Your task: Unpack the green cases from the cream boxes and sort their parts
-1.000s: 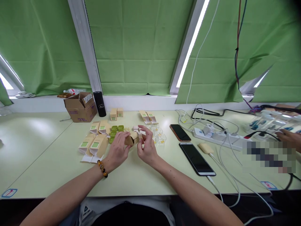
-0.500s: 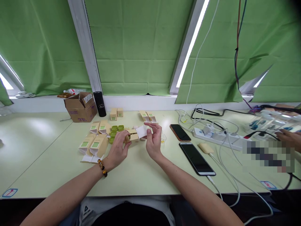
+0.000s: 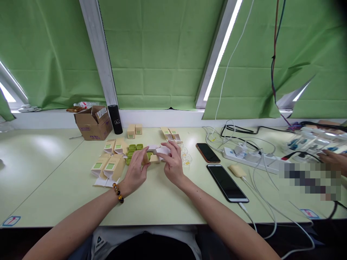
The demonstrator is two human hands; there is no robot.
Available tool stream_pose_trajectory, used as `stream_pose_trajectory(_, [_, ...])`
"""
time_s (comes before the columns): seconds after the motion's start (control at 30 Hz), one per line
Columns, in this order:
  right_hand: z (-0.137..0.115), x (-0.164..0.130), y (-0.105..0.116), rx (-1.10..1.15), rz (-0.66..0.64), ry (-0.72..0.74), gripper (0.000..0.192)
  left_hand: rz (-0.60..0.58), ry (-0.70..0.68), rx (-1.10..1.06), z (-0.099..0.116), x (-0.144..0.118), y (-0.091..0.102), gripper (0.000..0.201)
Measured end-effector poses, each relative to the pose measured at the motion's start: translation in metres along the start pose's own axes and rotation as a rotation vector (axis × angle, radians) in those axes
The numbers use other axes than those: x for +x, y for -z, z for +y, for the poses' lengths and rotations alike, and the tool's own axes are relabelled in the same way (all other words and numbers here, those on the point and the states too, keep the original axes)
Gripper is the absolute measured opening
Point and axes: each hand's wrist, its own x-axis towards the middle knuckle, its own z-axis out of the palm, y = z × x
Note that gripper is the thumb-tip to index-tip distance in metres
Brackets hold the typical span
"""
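Fingers and thumb of my left hand (image 3: pixel 137 169) grip a small tan cardboard box (image 3: pixel 154 159) from its left side. Its end flaps stand open, and something green shows inside. At its right end, my right hand (image 3: pixel 174 166) pinches a white inner flap (image 3: pixel 163 151) between thumb and fingers. Just left of the box are several green square cups (image 3: pixel 132 147), partly covered by my left hand. More tan boxes with green labels (image 3: pixel 111 169) lie open to the left of that hand. Clear plastic cups (image 3: pixel 186 159) with yellow bits stand behind my right hand.
Two phones (image 3: pixel 227 183) lie on the right, beside a power strip (image 3: pixel 252 160) with tangled cables. A brown carton (image 3: pixel 93 123) and a black bottle (image 3: pixel 115 119) stand at the back left. Another person's hand (image 3: pixel 332 157) is at the far right edge.
My right hand has moved slightly left, its fingers now closer over the white flap. The box's open end has spread, showing the green inside. My left hand has barely moved.
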Motion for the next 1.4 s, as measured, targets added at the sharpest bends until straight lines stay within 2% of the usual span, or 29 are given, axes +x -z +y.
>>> stream_pose_trajectory(0.17, [-0.008, 0.002, 0.004, -0.065, 0.140, 0.169, 0.042, 0.029, 0.086, -0.030, -0.005, -0.001, -0.002, 0.068])
stream_pose_trajectory(0.33, [-0.012, 0.002, 0.003, -0.093, 0.058, 0.330, 0.043, 0.069, 0.141, -0.046, -0.012, -0.001, -0.004, 0.069])
stream_pose_trajectory(0.47, [-0.012, 0.000, 0.004, -0.083, 0.017, 0.299, 0.041, 0.100, 0.067, 0.034, -0.012, 0.002, -0.001, 0.069])
stream_pose_trajectory(0.6, [-0.016, 0.001, 0.005, 0.006, 0.026, 0.132, 0.037, 0.104, -0.077, 0.151, -0.008, 0.004, 0.003, 0.068])
stream_pose_trajectory(0.7, [-0.022, 0.003, 0.004, 0.068, 0.029, -0.022, 0.026, 0.092, -0.160, 0.225, -0.005, 0.004, 0.004, 0.071])
stream_pose_trajectory(0.83, [-0.024, 0.002, -0.002, 0.101, 0.023, -0.183, 0.013, 0.020, -0.250, 0.383, -0.001, 0.001, 0.006, 0.074])
stream_pose_trajectory(1.03, [-0.016, -0.006, -0.017, 0.196, -0.026, -0.414, 0.007, -0.047, -0.382, 0.574, 0.007, -0.002, 0.003, 0.076])
stream_pose_trajectory(1.2, [-0.010, -0.007, -0.024, 0.460, -0.017, -0.623, 0.011, -0.084, -0.311, 0.616, 0.008, 0.000, 0.005, 0.082])
stream_pose_trajectory(1.3, [-0.008, -0.006, -0.025, 0.717, 0.015, -0.775, 0.024, -0.046, -0.235, 0.601, 0.003, 0.002, 0.008, 0.082])
stream_pose_trajectory(1.4, [-0.006, -0.004, -0.023, 0.809, 0.052, -0.869, 0.038, -0.001, -0.165, 0.572, -0.002, 0.005, 0.010, 0.078])
